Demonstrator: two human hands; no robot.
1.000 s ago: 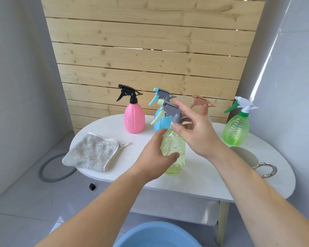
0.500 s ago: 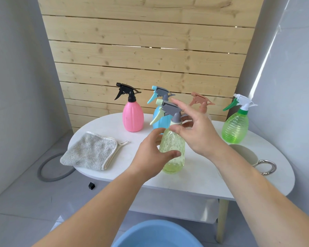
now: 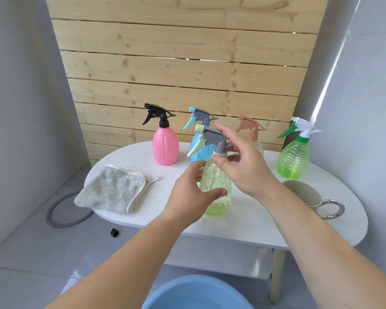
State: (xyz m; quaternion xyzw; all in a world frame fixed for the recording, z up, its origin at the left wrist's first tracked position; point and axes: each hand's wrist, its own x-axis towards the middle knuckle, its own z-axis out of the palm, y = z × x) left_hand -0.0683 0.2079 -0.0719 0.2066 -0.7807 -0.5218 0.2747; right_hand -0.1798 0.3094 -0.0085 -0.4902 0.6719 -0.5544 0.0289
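Translucent plastic bottle (image 3: 216,186); fluffy cloth (image 3: 112,189); wood slats (image 3: 183,72).

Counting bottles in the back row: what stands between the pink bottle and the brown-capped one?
The head view shows a blue bottle between the pink bottle and the brown-capped bottle, partly hidden behind the yellow bottle's spray head.

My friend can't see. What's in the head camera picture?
A left hand grips a yellow spray bottle on a white table, the right hand spread at its grey sprayer. Four other spray bottles stand behind; a grey cloth lies left.
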